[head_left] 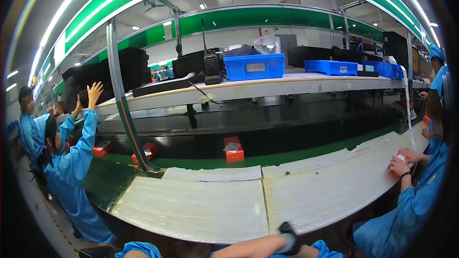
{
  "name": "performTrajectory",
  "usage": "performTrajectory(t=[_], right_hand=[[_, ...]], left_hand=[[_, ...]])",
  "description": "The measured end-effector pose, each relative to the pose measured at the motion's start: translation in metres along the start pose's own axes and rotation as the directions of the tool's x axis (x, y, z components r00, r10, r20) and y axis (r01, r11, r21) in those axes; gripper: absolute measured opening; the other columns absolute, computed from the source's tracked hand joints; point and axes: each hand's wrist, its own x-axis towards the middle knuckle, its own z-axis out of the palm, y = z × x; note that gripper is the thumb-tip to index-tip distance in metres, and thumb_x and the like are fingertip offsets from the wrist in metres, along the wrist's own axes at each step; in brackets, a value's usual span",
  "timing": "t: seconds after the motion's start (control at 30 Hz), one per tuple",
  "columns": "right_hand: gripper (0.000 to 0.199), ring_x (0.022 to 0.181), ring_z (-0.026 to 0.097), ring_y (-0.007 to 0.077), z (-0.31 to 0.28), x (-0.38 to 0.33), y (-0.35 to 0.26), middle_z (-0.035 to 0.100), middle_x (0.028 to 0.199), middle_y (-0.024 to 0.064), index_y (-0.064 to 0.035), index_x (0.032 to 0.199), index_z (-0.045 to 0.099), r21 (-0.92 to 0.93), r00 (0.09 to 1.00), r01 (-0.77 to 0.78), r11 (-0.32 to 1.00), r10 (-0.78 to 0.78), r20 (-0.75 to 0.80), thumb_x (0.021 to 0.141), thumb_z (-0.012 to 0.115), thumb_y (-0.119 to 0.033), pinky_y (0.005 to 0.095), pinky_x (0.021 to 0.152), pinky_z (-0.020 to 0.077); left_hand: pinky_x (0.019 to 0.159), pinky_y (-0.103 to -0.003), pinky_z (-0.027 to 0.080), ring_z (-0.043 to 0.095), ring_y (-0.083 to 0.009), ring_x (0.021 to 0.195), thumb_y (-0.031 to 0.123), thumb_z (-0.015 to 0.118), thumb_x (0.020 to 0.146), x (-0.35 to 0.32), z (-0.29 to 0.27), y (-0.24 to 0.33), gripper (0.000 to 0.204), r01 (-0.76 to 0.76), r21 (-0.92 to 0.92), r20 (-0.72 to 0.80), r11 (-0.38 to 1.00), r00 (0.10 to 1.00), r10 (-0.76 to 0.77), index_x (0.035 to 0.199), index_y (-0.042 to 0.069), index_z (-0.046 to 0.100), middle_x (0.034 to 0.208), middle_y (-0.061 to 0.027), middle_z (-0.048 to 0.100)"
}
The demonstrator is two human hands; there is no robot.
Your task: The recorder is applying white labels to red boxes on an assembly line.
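Note:
At the lower edge, a bare forearm with a black wristband [289, 240] lies across the front of the bench; it seems to lead to my right hand [251, 247], whose fingers are cut off or hidden. A blue sleeve [138, 247] with a sliver of skin shows at lower left, but no left hand. The nearest surface is the pale, film-covered bench top [196, 205]. Beyond it, a red box [234, 153] with a whitish label sits on the dark green line. No object is visible in my hands.
Other red boxes [149, 151] [102, 149] stand farther left. A co-worker at right holds a red box [400, 158]; another at left raises both hands [94, 94]. A metal post [116, 67] rises at left. The shelf carries blue bins [255, 68] and a two-way radio [212, 67].

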Motion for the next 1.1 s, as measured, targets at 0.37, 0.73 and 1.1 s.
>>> performTrajectory(t=[0.37, 0.73, 1.1], right_hand=[[0.030, 0.083, 0.064, 0.0167, 0.090, 0.106, 0.164, 0.067, 0.091, 0.0137, 0.0034, 0.107, 0.063, 0.069, 0.978, -0.086, 0.994, 0.097, -0.186, 0.095, 0.056, -0.024, 0.0321, 0.070, 0.0512], [0.030, 0.079, 0.064, 0.0158, 0.055, 0.114, 0.188, 0.067, 0.086, 0.0123, 0.0031, 0.105, 0.064, 0.143, 0.970, -0.137, 0.980, 0.162, -0.180, 0.095, 0.056, -0.024, 0.0315, 0.069, 0.0511], [0.029, 0.076, 0.064, 0.0150, 0.032, 0.124, 0.202, 0.067, 0.080, 0.0109, 0.0027, 0.103, 0.064, 0.230, 0.963, -0.160, 0.960, 0.203, -0.177, 0.095, 0.055, -0.024, 0.0309, 0.067, 0.0510]], left_hand=[[0.065, -0.028, 0.038, 0.049, -0.0147, 0.083, 0.021, 0.053, 0.091, -0.021, -0.042, -0.059, 0.011, 0.030, 0.221, -0.259, 0.975, 0.966, 0.029, 0.097, 0.011, 0.054, 0.094, -0.0005, 0.053], [0.063, -0.028, 0.036, 0.047, -0.0139, 0.080, 0.018, 0.054, 0.091, -0.025, -0.069, -0.112, 0.010, 0.087, 0.279, -0.338, 0.956, 0.941, 0.013, 0.099, 0.011, 0.053, 0.092, 0.0003, 0.051], [0.062, -0.027, 0.035, 0.045, -0.0130, 0.076, 0.015, 0.055, 0.090, -0.028, -0.064, -0.151, 0.011, 0.099, 0.263, -0.370, 0.960, 0.929, 0.006, 0.101, 0.011, 0.053, 0.090, 0.0011, 0.050]])
